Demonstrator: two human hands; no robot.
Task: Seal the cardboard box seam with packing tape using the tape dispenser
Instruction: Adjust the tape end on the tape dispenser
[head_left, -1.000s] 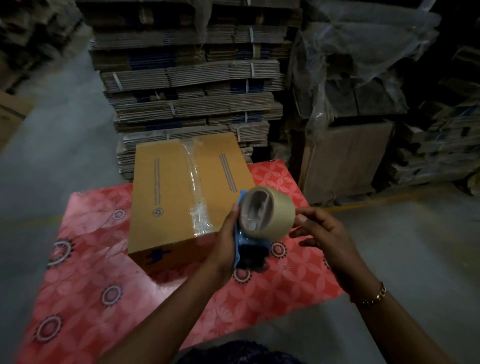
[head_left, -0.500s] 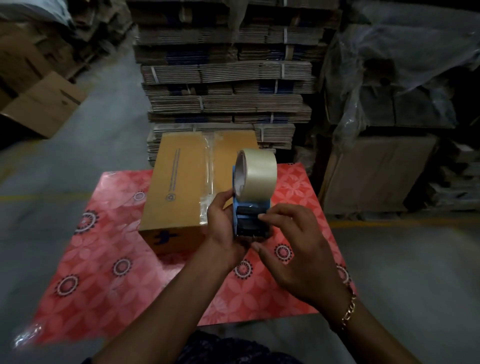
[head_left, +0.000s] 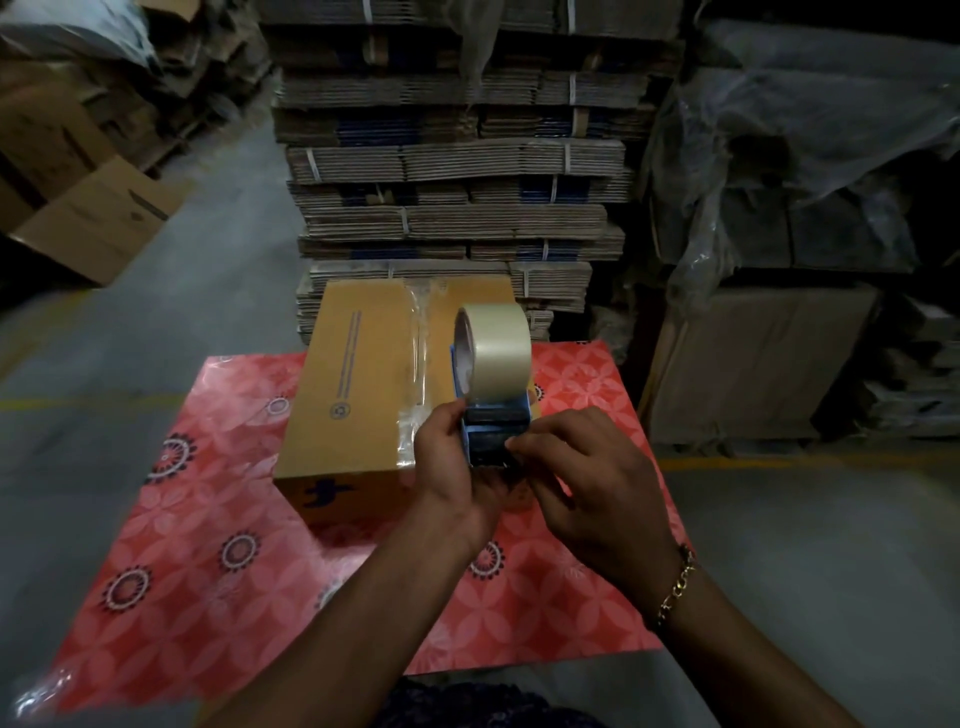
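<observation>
No legible text, brand or number is found in the view. On the top of the box (head_left: 358, 384), a double printed line is seen running lengthwise, ended at the near end by a small round emblem; its characters cannot be resolved. On the near side of the box, a dark blue printed mark is shown, partly hidden by the left hand (head_left: 452, 462); it cannot be read as lettering. Dark print is visible on a carton (head_left: 98, 218) at the far left, too blurred to be read.
</observation>
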